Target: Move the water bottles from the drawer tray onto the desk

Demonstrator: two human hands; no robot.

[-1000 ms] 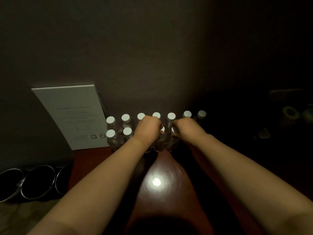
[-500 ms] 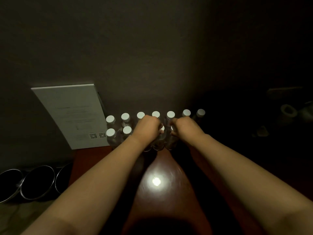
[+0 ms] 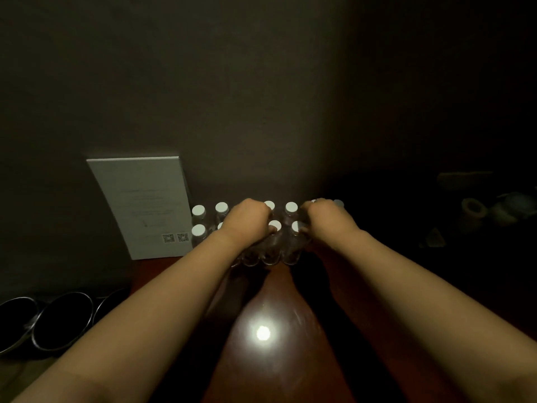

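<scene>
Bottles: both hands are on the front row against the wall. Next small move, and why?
Probably let go and draw both hands back. The bottles already stand upright in two rows on the desk, packed against the wall; the left hand and right hand grip front bottles, seemingly just squaring them up.

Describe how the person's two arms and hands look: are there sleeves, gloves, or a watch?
The left hand and right hand are bare, with no gloves. Both forearms are uncovered as far as the view reaches: no sleeves, watch or bracelet show. The dim light hides small things such as rings.
</scene>
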